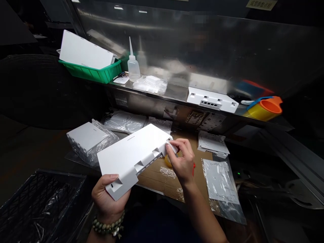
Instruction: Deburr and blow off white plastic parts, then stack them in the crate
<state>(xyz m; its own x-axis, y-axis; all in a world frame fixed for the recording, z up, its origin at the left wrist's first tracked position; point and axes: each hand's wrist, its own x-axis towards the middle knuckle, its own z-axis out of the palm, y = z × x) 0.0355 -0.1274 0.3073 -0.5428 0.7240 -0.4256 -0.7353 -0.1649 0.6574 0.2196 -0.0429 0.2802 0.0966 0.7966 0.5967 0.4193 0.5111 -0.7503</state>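
A white plastic router cover (134,152), printed HUAWEI, is held tilted above the cardboard-topped bench. My left hand (108,195) is closed on its near left corner, the thumb on top beside a square notch. At the cover's right end, my right hand (182,160) pinches against the corner notch. A small whitish bit shows at those fingertips, but I cannot make out what it is. Behind the right hand, a roll of yellow tape (167,161) is partly hidden.
Left of the cover sit bagged white covers (87,136). White panels (212,143) and a bagged sheet (219,180) lie right. The metal shelf holds a green bin (101,75), a squeeze bottle (133,69), another cover (212,100) and a yellow-orange cup (264,109). A black crate (43,175) stands lower left.
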